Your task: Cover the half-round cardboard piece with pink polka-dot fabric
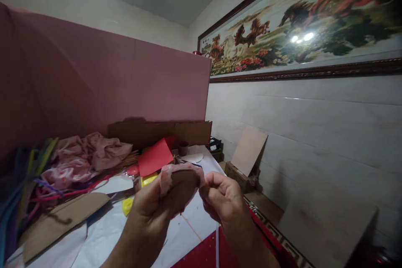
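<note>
Held up over the table is a rounded piece of cardboard (184,185) with pink patterned fabric (185,168) folded over its upper edge. My left hand (150,209) is closed around the piece's left side, its thumb lying toward the cardboard face. At the right end, my right hand (224,201) pinches the fabric edge between thumb and curled fingers. Below the hands a thin wooden stick (192,228) rests on the white sheet (179,247). The far side of the piece is hidden from me.
Crumpled pink fabric (94,153), bright fuzzy strips (47,157) and a cut cardboard shape (67,217) lie at left. Red card (156,157) stands behind the hands. A pink partition (125,79) and cardboard strip (163,132) close off the back. Boxes (240,176) sit beyond the right edge.
</note>
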Action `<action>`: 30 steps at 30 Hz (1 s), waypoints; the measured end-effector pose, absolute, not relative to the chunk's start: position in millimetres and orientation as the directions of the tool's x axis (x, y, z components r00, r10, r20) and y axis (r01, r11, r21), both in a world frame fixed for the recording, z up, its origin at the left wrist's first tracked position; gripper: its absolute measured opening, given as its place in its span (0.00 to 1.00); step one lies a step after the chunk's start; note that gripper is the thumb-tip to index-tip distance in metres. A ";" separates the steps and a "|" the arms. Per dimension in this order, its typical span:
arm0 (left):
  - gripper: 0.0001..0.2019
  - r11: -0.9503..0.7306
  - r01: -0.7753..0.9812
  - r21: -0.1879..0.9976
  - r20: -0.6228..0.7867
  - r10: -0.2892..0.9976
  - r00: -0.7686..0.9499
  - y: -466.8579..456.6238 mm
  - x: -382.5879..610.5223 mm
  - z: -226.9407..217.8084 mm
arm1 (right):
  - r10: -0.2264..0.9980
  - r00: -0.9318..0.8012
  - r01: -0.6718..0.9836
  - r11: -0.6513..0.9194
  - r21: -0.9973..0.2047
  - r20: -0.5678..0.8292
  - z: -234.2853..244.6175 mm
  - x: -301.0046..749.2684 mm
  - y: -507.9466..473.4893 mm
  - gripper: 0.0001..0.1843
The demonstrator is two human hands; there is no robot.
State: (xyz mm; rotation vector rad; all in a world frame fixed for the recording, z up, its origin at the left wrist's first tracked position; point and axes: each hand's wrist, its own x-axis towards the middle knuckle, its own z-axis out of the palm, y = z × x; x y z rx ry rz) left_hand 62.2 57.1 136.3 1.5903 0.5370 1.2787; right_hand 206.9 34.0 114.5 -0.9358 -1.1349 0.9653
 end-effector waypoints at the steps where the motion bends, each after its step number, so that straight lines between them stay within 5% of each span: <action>1: 0.07 -0.415 -0.233 0.879 0.474 0.808 0.349 56.8 62.5 137.3 | 0.943 0.146 -0.095 0.314 -0.945 0.299 115.0 206.4 33.7 0.11; 8: 0.09 -0.160 -0.342 0.926 0.280 0.898 0.340 64.1 62.7 135.8 | 0.862 0.182 0.234 0.430 -0.872 0.474 117.4 203.1 26.9 0.12; 13: 0.14 0.057 -0.430 0.901 0.173 0.862 0.477 68.5 58.9 138.1 | 0.841 0.363 0.002 0.429 -0.903 0.400 112.7 210.4 32.8 0.18; 19: 0.09 0.204 -0.473 0.857 0.100 0.835 0.541 63.6 57.1 144.1 | 0.974 0.157 -0.363 0.213 -0.907 0.165 103.2 206.8 44.7 0.19; 30: 0.08 0.244 -0.468 0.849 0.109 0.787 0.608 69.2 58.5 137.4 | 0.988 0.109 -0.438 0.146 -0.887 0.108 106.1 203.9 37.6 0.25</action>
